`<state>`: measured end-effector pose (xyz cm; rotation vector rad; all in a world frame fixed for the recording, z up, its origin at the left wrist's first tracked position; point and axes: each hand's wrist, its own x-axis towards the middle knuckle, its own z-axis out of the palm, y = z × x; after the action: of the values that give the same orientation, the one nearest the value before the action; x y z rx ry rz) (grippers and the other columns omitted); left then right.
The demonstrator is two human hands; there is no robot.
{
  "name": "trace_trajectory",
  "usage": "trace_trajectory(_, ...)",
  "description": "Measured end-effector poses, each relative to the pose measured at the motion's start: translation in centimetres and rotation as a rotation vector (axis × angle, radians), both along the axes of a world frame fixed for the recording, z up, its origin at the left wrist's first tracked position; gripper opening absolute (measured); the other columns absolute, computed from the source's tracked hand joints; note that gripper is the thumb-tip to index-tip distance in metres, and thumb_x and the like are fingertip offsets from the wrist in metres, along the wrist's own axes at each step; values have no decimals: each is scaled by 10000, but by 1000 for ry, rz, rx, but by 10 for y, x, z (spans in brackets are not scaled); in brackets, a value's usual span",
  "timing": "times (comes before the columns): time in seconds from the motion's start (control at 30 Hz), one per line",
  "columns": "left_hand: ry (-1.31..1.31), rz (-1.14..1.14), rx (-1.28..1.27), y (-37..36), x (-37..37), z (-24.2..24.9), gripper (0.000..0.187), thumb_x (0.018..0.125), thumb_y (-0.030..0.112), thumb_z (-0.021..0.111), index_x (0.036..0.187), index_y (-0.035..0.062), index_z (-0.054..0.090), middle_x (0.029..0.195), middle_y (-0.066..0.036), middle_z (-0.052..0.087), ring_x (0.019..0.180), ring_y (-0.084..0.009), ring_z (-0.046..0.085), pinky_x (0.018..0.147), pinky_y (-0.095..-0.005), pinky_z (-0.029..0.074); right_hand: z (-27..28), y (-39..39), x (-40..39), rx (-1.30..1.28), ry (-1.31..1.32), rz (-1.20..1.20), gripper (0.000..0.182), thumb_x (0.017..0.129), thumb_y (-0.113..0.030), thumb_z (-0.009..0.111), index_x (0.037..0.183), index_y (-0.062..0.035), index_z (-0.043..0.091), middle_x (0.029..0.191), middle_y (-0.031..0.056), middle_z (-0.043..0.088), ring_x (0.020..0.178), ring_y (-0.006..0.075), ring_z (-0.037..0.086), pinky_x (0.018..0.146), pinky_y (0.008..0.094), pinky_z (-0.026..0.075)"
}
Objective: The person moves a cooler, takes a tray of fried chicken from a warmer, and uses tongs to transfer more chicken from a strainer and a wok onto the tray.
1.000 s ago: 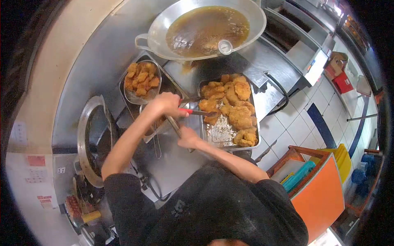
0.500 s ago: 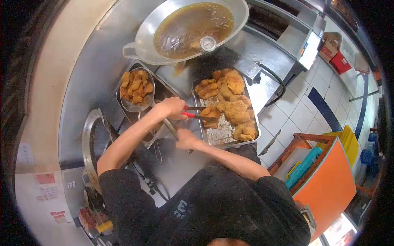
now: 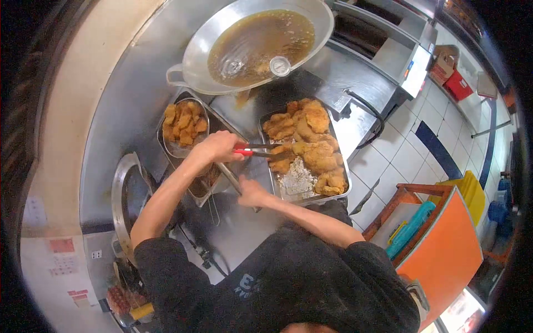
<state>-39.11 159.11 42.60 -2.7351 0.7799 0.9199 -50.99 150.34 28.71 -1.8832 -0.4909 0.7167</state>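
My left hand [image 3: 221,146] is closed round red-handled tongs [image 3: 251,152]. Their dark tips reach over the left edge of a metal tray [image 3: 340,195], at a piece of fried chicken [image 3: 282,162]. More golden-brown fried chicken [image 3: 318,155] lies in that tray. My right hand [image 3: 255,192] grips the long metal handle of a strainer [image 3: 179,149]. Smaller fried pieces [image 3: 186,122] fill the strainer's basket, which rests over a rectangular pan [image 3: 201,195] on the left.
A large metal wok [image 3: 195,54] of oil stands beyond the trays, with a dial thermometer [image 3: 280,66] at its rim. A round metal rim [image 3: 119,191] is at the left. On the right are a black hose [image 3: 371,105] and an orange-sided cabinet [image 3: 444,250].
My left hand and the tongs have shifted a little to the left. My right hand keeps its hold on the strainer handle. The whole view has tilted slightly.
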Motion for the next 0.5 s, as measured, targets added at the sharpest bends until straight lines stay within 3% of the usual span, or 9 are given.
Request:
trace_trajectory(0.23, -290, -97, 136, -15, -10, 25, 482, 760, 387, 701, 1176, 170, 594, 792, -154, 670, 770, -324, 657, 682, -442, 526, -12, 9, -1, -29, -37, -32, 552, 633, -95, 620, 1092, 117, 398, 872, 310, 625, 865, 436, 629, 770, 473, 515)
trace_trajectory(0.33, -297, -128, 147, -4, 0, -10, 469, 762, 395, 697, 1160, 168, 599, 786, -154, 667, 775, -333, 656, 669, -449, 526, -15, 13, -2, -30, -45, -35, 551, 636, -97, 624, 1090, 118, 399, 870, 313, 624, 870, 435, 629, 773, 470, 516)
trace_trajectory(0.5, -231, -23, 222, -7, 9, -29, 628, 656, 567, 719, 1135, 171, 628, 861, -158, 673, 832, -335, 659, 729, -431, 531, -17, 12, -1, -24, -71, -34, 546, 640, -109, 636, 1080, 115, 403, 901, 325, 616, 887, 440, 623, 783, 476, 510)
